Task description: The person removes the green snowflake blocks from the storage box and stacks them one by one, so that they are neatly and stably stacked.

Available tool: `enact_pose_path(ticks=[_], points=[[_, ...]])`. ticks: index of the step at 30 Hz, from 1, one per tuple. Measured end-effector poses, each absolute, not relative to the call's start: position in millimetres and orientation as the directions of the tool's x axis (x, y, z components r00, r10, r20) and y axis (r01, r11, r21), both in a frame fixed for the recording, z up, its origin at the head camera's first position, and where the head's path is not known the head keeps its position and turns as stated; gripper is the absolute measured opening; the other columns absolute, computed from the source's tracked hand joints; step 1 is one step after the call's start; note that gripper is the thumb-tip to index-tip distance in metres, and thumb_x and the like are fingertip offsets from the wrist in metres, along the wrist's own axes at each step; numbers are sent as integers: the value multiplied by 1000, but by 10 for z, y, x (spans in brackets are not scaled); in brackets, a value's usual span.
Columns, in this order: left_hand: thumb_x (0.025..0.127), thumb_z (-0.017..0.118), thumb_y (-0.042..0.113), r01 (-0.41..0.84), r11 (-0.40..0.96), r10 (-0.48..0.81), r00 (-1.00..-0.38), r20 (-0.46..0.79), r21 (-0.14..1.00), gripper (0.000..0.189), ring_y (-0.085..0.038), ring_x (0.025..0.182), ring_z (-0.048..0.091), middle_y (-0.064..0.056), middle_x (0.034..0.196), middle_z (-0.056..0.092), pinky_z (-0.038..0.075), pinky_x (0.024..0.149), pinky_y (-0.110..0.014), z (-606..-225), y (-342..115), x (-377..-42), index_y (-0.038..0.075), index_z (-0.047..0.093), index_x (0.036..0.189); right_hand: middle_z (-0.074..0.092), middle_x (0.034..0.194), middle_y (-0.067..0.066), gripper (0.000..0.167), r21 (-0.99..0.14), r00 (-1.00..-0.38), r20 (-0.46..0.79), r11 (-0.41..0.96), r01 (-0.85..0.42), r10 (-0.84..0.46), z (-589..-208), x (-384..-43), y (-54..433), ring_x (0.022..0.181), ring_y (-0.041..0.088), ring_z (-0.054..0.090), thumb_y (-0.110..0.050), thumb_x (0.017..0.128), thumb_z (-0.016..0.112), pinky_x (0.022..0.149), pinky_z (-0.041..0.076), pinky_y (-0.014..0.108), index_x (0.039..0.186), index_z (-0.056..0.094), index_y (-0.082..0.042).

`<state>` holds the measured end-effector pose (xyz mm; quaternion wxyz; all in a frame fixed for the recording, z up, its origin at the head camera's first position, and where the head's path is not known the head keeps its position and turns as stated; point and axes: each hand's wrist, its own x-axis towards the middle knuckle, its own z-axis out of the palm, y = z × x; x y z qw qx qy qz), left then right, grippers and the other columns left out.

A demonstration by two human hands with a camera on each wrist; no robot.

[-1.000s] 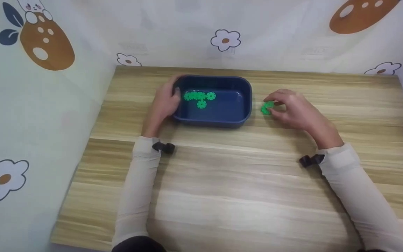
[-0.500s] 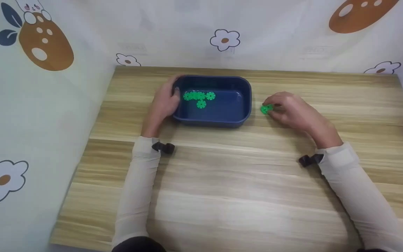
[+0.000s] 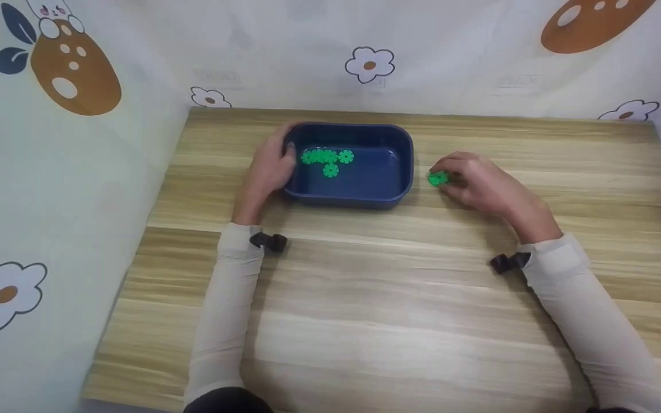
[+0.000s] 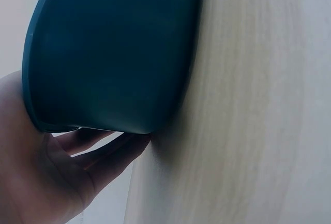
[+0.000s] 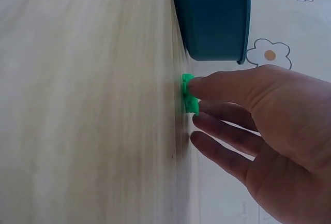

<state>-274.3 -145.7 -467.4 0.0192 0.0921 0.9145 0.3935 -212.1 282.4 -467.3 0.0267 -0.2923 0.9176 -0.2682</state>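
A dark blue plastic bin (image 3: 348,202) stands at the back middle of the table, with several green snowflake-shaped discs (image 3: 330,170) on its floor. My left hand (image 3: 269,163) grips the bin's left end, thumb over the rim. In the left wrist view its fingers (image 4: 116,162) lie along the outer wall of the bin (image 4: 108,53). To the right of the bin, my right hand (image 3: 479,182) pinches green snowflake discs (image 3: 437,179) between thumb and fingers. In the right wrist view these discs (image 5: 190,100) overlap each other, close against the tabletop.
The wood-grain table (image 3: 365,298) runs back to a white wall (image 3: 451,63) printed with flowers. Another printed wall (image 3: 61,189) stands along the left side. Small black devices (image 3: 270,242) are strapped at both wrists.
The green discs at my right fingertips have tilted and now overlap more, lying lower than before. My right hand has shifted slightly toward me. The left hand and bin have stayed put.
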Motion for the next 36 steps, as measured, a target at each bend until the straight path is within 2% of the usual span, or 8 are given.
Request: enact_pose_path(ticks=[10,15,20,29,36], points=[[111,45,11,156,677,180,-983,45,720,52,-23,155,47,-4,165,54,34,132,-44,-4694,-1462,-2748,22,49,161,78,123,11,28,-522,-852,79,706,-478,-517,-4661,-2117,2818,112,29,73,-6,96,79,99,60,49,124,77,-6],[109,46,9,186,678,188,-979,77,711,51,-25,152,50,-9,162,57,36,131,-45,-4699,-1461,-2760,16,50,160,79,118,9,25,-536,-853,82,699,-474,-516,-4671,-2126,2821,108,27,74,-3,96,76,97,61,48,121,78,-7],[109,46,10,178,682,184,-981,70,710,52,-26,153,50,-10,162,57,36,131,-46,-4693,-1462,-2760,15,50,160,79,118,8,26,-539,-857,81,701,-467,-509,-4680,-2127,2823,109,27,73,-2,97,75,97,61,48,122,78,-7],[111,46,11,157,690,180,-983,43,707,52,-25,156,46,-8,165,53,34,132,-45,-4676,-1457,-2756,18,48,162,80,120,9,27,-545,-865,72,706,-451,-497,-4677,-2124,2815,112,28,74,-3,97,75,100,60,50,124,78,-7],[110,47,11,159,684,181,-982,46,712,52,-24,154,49,-8,163,55,36,131,-46,-4678,-1460,-2753,20,49,161,80,120,8,27,-551,-864,75,701,-452,-498,-4685,-2120,2811,113,28,74,-4,97,75,101,60,49,124,78,-8]])
